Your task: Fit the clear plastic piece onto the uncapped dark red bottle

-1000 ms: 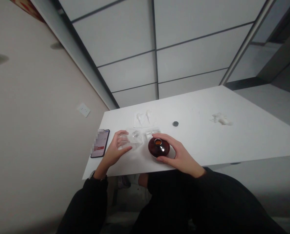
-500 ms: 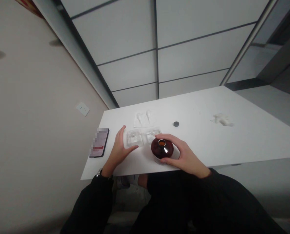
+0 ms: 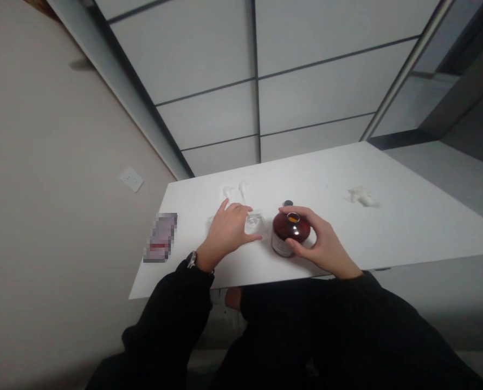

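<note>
My right hand (image 3: pixel 324 241) is wrapped round an uncapped dark amber bottle (image 3: pixel 290 230), which stands upright near the table's front edge with a pale label on its side. My left hand (image 3: pixel 230 227) has its fingers and thumb apart beside a small clear bottle (image 3: pixel 255 221); whether it touches it I cannot tell. A second clear container is mostly hidden behind this hand. Beyond it lie two white bottle tops (image 3: pixel 242 190), their exact kind too blurred to tell. A small dark cap (image 3: pixel 289 203) sits just behind the amber bottle.
A phone (image 3: pixel 160 238) lies at the left end of the white table (image 3: pixel 330 173). Crumpled white tissue (image 3: pixel 362 196) is on the right. A wall with a socket (image 3: pixel 131 179) borders the left, and panelled sliding doors (image 3: pixel 217 86) stand behind the table.
The amber bottle has moved right and away from me in my right hand. My left hand has moved right, from beside the left clear container to the right one.
</note>
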Demonstrator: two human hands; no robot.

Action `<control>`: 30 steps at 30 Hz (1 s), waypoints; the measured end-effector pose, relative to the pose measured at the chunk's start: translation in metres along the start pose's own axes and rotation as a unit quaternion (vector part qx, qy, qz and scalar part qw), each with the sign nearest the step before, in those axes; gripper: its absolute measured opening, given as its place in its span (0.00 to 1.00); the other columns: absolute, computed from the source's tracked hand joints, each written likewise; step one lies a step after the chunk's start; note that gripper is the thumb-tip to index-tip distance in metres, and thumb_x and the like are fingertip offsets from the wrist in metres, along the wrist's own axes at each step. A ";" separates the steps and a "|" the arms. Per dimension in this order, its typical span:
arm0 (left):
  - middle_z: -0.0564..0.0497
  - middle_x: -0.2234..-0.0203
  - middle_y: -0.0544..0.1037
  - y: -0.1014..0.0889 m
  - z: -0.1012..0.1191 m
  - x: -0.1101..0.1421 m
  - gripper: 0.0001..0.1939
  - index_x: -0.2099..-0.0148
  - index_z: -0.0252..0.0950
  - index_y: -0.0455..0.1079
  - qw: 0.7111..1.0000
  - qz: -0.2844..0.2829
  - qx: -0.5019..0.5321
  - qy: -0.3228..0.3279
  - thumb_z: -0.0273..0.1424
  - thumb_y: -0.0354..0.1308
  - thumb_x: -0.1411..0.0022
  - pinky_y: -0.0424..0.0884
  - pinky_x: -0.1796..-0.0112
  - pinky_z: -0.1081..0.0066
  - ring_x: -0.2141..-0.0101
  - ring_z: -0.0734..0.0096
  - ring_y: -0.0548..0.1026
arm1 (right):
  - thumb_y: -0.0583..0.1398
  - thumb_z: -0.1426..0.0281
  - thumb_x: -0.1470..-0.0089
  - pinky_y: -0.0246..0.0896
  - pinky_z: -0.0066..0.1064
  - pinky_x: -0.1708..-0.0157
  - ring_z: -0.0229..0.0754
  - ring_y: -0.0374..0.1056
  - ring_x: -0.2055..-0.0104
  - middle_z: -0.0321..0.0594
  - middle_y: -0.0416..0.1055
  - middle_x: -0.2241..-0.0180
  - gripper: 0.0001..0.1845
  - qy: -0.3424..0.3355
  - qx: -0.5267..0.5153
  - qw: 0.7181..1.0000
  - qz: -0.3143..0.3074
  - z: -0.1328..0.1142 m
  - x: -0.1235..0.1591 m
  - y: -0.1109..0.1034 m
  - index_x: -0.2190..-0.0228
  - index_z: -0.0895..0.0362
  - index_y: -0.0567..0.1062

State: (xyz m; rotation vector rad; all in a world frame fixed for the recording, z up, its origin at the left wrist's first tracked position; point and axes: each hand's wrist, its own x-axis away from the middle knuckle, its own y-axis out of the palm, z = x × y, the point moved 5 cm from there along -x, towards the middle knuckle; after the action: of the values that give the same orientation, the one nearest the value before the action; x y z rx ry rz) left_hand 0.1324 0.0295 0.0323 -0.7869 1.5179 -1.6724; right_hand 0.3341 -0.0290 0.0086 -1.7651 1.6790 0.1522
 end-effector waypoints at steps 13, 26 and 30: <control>0.39 0.45 0.78 -0.068 0.008 0.068 0.32 0.36 0.36 0.67 0.966 0.207 0.153 0.010 0.40 0.69 0.38 0.75 0.43 0.51 0.44 0.53 0.77 | 0.67 0.61 0.41 0.68 0.53 0.38 0.57 0.71 0.38 0.47 0.75 0.42 0.26 0.023 -0.006 1.000 0.013 0.004 0.000 -0.003 0.43 0.49 0.72; 0.42 0.37 0.74 0.033 -0.031 0.145 0.38 0.34 0.46 0.63 0.919 0.110 0.343 -0.160 0.38 0.73 0.42 0.80 0.47 0.49 0.37 0.47 0.74 | 0.67 0.59 0.39 0.64 0.54 0.35 0.56 0.70 0.37 0.46 0.73 0.40 0.27 0.031 -0.043 0.998 -0.039 -0.002 0.001 0.010 0.40 0.47 0.70; 0.40 0.37 0.73 0.054 -0.038 0.143 0.42 0.32 0.45 0.58 0.898 0.116 0.387 -0.171 0.40 0.74 0.44 0.76 0.42 0.47 0.36 0.46 0.73 | 0.67 0.59 0.39 0.64 0.54 0.35 0.56 0.70 0.37 0.46 0.73 0.40 0.27 0.028 -0.045 0.998 -0.037 -0.001 0.002 0.011 0.40 0.46 0.70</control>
State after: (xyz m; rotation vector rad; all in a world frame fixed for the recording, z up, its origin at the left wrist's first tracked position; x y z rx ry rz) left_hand 0.0293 -0.0721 -0.0307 -0.4032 0.5777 -1.6489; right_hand 0.3238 -0.0303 0.0043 -1.9125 1.6655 0.1494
